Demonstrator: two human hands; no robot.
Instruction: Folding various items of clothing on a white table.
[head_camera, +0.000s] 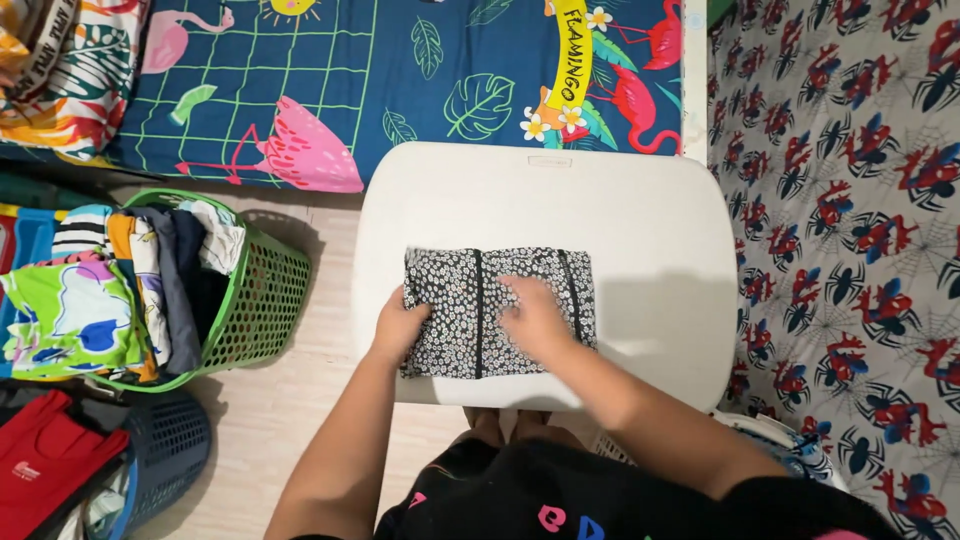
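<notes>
A folded black cloth with a small white flower print (455, 285) lies flat on a white plastic table (640, 230). My left hand (398, 328) grips the cloth's left edge, fingers curled over it. My right hand (535, 318) presses flat on the middle of the cloth, palm down and fingers together. Both forearms reach in from the bottom of the view.
A green mesh basket (265, 295) stuffed with folded clothes stands on the floor left of the table. Below it sits a dark blue basket (170, 450) with a red garment (45, 460). A flamingo-print mattress (330, 70) lies behind the table; a patterned sheet (850, 230) covers the right side.
</notes>
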